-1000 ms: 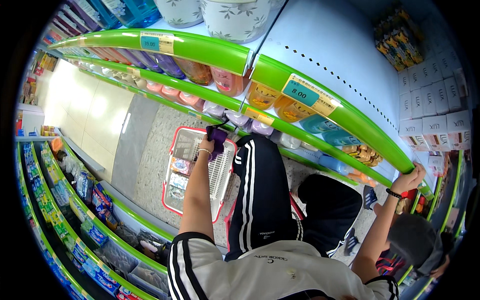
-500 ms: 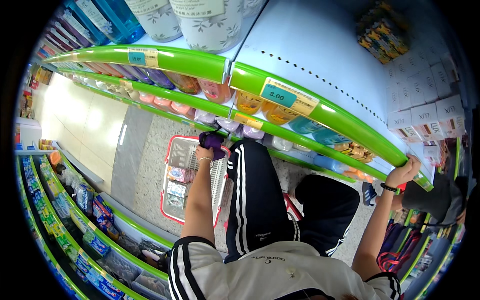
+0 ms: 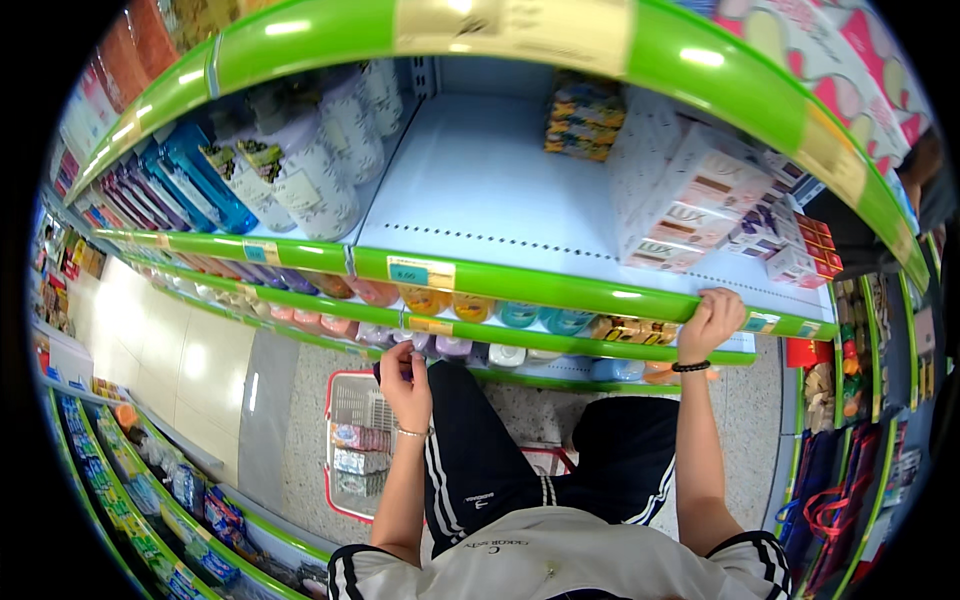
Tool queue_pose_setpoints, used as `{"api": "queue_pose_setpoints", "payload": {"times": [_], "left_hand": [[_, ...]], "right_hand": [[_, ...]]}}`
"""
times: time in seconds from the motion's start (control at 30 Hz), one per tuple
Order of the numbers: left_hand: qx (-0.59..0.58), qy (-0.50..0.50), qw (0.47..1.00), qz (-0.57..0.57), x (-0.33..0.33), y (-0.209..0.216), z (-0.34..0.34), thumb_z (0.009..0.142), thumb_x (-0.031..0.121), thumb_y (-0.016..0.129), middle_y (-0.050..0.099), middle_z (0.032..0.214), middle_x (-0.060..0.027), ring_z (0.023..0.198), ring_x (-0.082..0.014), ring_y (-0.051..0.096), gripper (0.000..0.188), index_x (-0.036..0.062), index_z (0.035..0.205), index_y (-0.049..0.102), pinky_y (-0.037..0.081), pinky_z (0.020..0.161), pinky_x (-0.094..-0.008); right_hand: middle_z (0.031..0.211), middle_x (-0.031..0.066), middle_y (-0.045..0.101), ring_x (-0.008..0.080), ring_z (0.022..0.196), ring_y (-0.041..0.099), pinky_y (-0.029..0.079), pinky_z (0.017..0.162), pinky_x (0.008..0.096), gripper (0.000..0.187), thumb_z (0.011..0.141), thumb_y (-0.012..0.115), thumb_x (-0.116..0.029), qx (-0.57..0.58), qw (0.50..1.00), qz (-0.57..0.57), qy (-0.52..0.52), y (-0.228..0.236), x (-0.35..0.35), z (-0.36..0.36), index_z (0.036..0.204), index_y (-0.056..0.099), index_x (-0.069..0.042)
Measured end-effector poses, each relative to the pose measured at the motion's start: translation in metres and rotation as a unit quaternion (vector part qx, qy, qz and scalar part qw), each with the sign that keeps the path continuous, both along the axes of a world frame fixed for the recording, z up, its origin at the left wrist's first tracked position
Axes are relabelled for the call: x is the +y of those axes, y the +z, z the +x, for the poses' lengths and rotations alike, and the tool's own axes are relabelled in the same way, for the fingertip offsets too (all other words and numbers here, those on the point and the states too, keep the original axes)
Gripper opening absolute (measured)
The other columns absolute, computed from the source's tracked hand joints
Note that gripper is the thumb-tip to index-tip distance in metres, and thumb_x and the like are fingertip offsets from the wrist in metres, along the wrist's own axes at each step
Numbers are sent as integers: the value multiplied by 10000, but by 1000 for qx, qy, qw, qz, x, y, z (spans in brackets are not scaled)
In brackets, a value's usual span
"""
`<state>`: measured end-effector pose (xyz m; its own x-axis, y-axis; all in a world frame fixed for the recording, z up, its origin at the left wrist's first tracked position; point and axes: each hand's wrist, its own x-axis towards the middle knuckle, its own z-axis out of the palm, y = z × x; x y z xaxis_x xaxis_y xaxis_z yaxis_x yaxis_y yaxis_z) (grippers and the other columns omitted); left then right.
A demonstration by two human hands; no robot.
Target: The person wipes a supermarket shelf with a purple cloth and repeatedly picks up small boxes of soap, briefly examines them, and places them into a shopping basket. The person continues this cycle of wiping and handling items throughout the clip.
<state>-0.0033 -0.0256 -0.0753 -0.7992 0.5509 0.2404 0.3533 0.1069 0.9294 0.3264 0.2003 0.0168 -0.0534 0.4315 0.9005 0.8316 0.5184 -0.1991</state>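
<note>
My left hand (image 3: 406, 385) is closed around a dark purple cloth-like item (image 3: 382, 371), most of which the fingers hide. It is just in front of the lower shelves, above the right side of a white shopping basket (image 3: 345, 398) with a red rim. Several wrapped packs (image 3: 360, 461) lie in that basket on the floor. My right hand (image 3: 713, 320) grips the green front edge (image 3: 580, 290) of the middle shelf, fingers over its top. Close to it on that shelf stand stacked white soap boxes (image 3: 665, 225).
Pump bottles (image 3: 300, 170) fill the shelf's left part, and a yellow patterned stack (image 3: 585, 118) stands at the back. An upper shelf edge (image 3: 300, 40) juts out overhead. Lower shelves hold coloured bottles (image 3: 425, 300). Behind on the left runs another shelf (image 3: 150, 480). A person (image 3: 925, 190) is at the far right.
The view has tilted up to show more shelf. My left hand has risen from over the basket with the purple item, now mostly hidden. My right hand still grips the shelf edge.
</note>
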Motion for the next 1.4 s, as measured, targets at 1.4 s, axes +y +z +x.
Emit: {"api": "queue_pose_setpoints", "payload": {"times": [1.4], "left_hand": [[451,-241,857,-57,188,216,14,521,164,852,529,1116,-169,1049,-327,523,736,11,1142,487,439,905,-373]], "right_hand": [[823,85,528,287,787,484,359,818,431,104,807,535,-142,44,998,-16,50,7,-4,3,745,563,-64]]}}
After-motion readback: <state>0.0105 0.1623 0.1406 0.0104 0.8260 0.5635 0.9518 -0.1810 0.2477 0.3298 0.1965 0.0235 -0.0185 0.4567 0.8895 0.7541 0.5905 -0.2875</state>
